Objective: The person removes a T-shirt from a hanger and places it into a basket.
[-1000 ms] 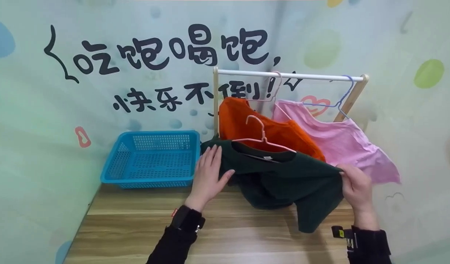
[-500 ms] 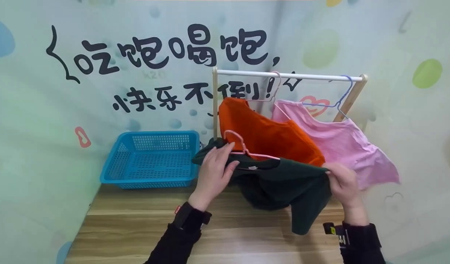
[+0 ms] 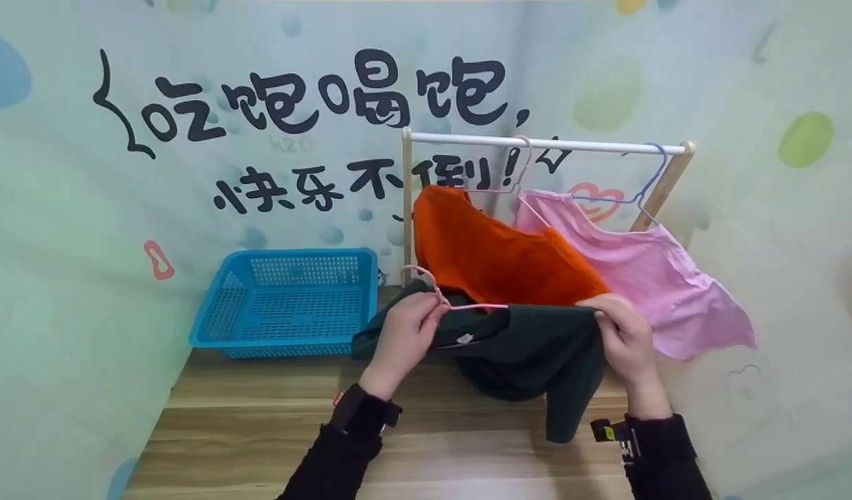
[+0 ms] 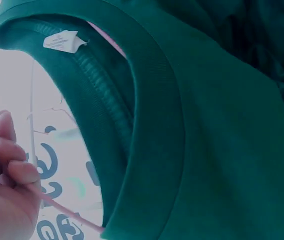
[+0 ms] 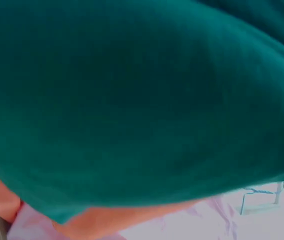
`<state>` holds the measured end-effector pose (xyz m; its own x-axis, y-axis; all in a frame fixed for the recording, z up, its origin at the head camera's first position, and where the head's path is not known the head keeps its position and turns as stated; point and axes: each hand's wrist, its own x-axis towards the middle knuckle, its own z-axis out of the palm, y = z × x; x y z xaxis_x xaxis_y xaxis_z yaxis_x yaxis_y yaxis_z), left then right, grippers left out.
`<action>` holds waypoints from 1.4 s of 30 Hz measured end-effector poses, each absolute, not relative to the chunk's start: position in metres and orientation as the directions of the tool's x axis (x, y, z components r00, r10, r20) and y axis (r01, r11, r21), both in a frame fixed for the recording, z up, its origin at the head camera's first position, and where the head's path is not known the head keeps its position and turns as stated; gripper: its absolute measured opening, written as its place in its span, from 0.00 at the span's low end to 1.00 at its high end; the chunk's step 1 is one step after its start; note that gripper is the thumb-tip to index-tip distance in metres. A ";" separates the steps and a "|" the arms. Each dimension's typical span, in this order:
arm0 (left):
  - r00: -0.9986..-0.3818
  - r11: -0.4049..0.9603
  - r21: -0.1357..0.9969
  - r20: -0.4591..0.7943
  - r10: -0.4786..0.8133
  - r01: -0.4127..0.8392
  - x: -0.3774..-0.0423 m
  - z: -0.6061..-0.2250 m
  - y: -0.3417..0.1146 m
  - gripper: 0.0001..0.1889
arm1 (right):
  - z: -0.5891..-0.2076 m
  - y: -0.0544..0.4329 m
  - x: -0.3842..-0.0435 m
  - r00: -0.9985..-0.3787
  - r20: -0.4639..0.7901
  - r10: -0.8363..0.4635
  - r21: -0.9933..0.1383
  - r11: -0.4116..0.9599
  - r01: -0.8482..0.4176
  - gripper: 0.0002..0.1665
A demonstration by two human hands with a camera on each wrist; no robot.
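A dark green T-shirt (image 3: 544, 347) hangs between both hands, its neckline facing up with a white label inside. A pink clothes hanger (image 3: 478, 306) runs inside its collar, the hook pointing up and left. My left hand (image 3: 403, 337) grips the hanger just below the hook. In the left wrist view, its curled fingers (image 4: 17, 170) wrap the thin pink wire beside the neck opening. My right hand (image 3: 627, 337) pinches the T-shirt at the shoulder on the right, and the sleeve drops below it. Green cloth (image 5: 142, 110) fills most of the right wrist view.
Behind the T-shirt stands a clothes rack with a white rail (image 3: 578, 144). An orange shirt (image 3: 502, 250) and a pink shirt (image 3: 648, 278) hang from it on hangers. Left of the rack, a blue plastic basket (image 3: 280, 344) sits on the wooden table (image 3: 273, 430).
The left hand has gone from lying open on the shirt's left shoulder to gripping the hanger. The hanger and shirt have moved left and down, and the right hand has shifted left with the cloth.
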<state>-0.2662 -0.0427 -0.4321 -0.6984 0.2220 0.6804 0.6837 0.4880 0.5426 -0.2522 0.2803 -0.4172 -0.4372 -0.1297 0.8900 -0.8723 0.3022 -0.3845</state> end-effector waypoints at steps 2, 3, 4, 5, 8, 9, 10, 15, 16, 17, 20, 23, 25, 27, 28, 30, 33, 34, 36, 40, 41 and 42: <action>-0.688 0.484 0.535 0.693 0.217 0.692 -0.266 -0.433 -0.044 0.08 | -0.418 0.278 -0.253 -0.447 0.891 -0.075 -0.403 0.319 -0.858 0.10; -0.682 0.485 0.530 0.699 0.214 0.696 -0.266 -0.433 -0.044 0.08 | -0.419 0.277 -0.253 -0.448 0.892 -0.050 -0.409 0.329 -0.851 0.10; -0.677 0.487 0.525 0.704 0.212 0.698 -0.266 -0.433 -0.045 0.07 | -0.419 0.276 -0.253 -0.450 0.893 -0.025 -0.417 0.336 -0.845 0.10; -0.675 0.494 0.518 0.707 0.213 0.698 -0.265 -0.433 -0.046 0.07 | -0.420 0.276 -0.253 -0.453 0.892 -0.003 -0.425 0.341 -0.839 0.09; -0.677 0.513 0.511 0.707 0.207 0.690 -0.264 -0.434 -0.052 0.06 | -0.419 0.275 -0.253 -0.469 0.880 0.076 -0.465 0.344 -0.816 0.08; -0.681 0.519 0.514 0.704 0.200 0.683 -0.264 -0.435 -0.054 0.05 | -0.419 0.276 -0.253 -0.477 0.872 0.110 -0.484 0.343 -0.805 0.08; -0.684 0.523 0.516 0.703 0.193 0.678 -0.264 -0.436 -0.057 0.05 | -0.418 0.276 -0.252 -0.486 0.861 0.150 -0.507 0.342 -0.791 0.08; -0.688 0.534 0.529 0.710 0.147 0.660 -0.263 -0.431 -0.075 0.04 | -0.418 0.277 -0.250 -0.517 0.792 0.325 -0.608 0.336 -0.720 0.08; -0.684 0.537 0.525 0.715 0.144 0.661 -0.262 -0.429 -0.078 0.04 | -0.418 0.277 -0.250 -0.523 0.779 0.347 -0.623 0.330 -0.709 0.07; -0.681 0.540 0.521 0.718 0.141 0.661 -0.261 -0.426 -0.081 0.03 | -0.418 0.276 -0.250 -0.529 0.767 0.363 -0.636 0.324 -0.700 0.07; -0.659 0.549 0.494 0.738 0.145 0.674 -0.260 -0.417 -0.087 0.04 | -0.424 0.276 -0.258 -0.569 0.701 0.430 -0.697 0.244 -0.674 0.08; -0.641 0.552 0.474 0.752 0.151 0.686 -0.260 -0.411 -0.092 0.05 | -0.431 0.275 -0.268 -0.622 0.591 0.514 -0.765 0.110 -0.635 0.11; -0.630 0.552 0.465 0.762 0.149 0.692 -0.261 -0.408 -0.095 0.05 | -0.433 0.273 -0.273 -0.649 0.512 0.563 -0.790 0.012 -0.613 0.12; -0.619 0.550 0.460 0.773 0.138 0.697 -0.262 -0.407 -0.098 0.05 | -0.433 0.270 -0.278 -0.652 0.461 0.602 -0.800 -0.036 -0.599 0.13; -0.613 0.550 0.458 0.779 0.131 0.698 -0.262 -0.407 -0.099 0.05 | -0.433 0.268 -0.280 -0.650 0.443 0.618 -0.800 -0.055 -0.597 0.13; -0.600 0.554 0.450 0.792 0.114 0.700 -0.263 -0.407 -0.102 0.04 | -0.434 0.266 -0.283 -0.644 0.414 0.644 -0.803 -0.075 -0.591 0.13; -0.593 0.565 0.448 0.800 0.092 0.693 -0.264 -0.408 -0.104 0.03 | -0.437 0.265 -0.285 -0.650 0.366 0.666 -0.813 -0.112 -0.572 0.14; -0.595 0.564 0.456 0.800 0.079 0.688 -0.264 -0.409 -0.105 0.03 | -0.440 0.265 -0.285 -0.657 0.348 0.669 -0.818 -0.125 -0.561 0.14; -0.605 0.558 0.482 0.795 0.046 0.676 -0.264 -0.408 -0.107 0.04 | -0.447 0.264 -0.284 -0.675 0.322 0.664 -0.834 -0.138 -0.534 0.14; -0.622 0.540 0.520 0.783 0.008 0.662 -0.263 -0.406 -0.109 0.04 | -0.465 0.259 -0.282 -0.758 0.328 0.564 -0.898 -0.062 -0.435 0.12; -0.627 0.542 0.521 0.779 0.014 0.659 -0.263 -0.406 -0.109 0.04 | -0.470 0.257 -0.281 -0.788 0.339 0.514 -0.913 -0.022 -0.407 0.12; -0.629 0.547 0.517 0.777 0.023 0.658 -0.264 -0.406 -0.109 0.03 | -0.472 0.255 -0.280 -0.823 0.340 0.454 -0.928 0.019 -0.372 0.11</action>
